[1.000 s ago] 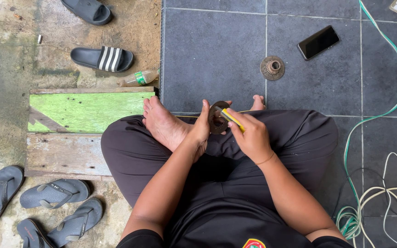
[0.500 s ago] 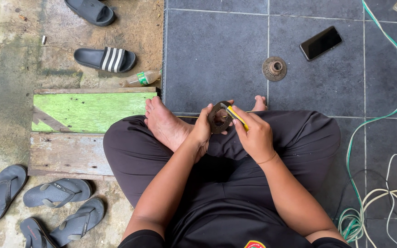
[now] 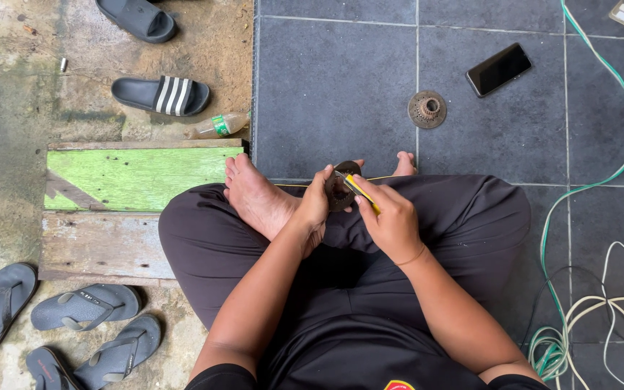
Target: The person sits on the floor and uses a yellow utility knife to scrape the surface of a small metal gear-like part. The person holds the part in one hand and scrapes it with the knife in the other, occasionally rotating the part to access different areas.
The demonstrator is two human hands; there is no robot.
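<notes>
Left hand (image 3: 314, 206) clasping round dark part (image 3: 339, 189); right hand (image 3: 391, 217) gripping yellow tool (image 3: 362, 193), tip up-left.

We count two hands, left hand (image 3: 314, 206) and right hand (image 3: 391, 220), five sandals left of them, one phone (image 3: 498, 69) and one rusty disc (image 3: 427, 109) beyond them, one bottle (image 3: 217, 126).

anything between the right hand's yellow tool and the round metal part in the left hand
Nothing visible. The left hand holds the round metal part over the lap, and the yellow tool in the right hand reaches straight to its face. Whether the tip touches cannot be told.
</notes>
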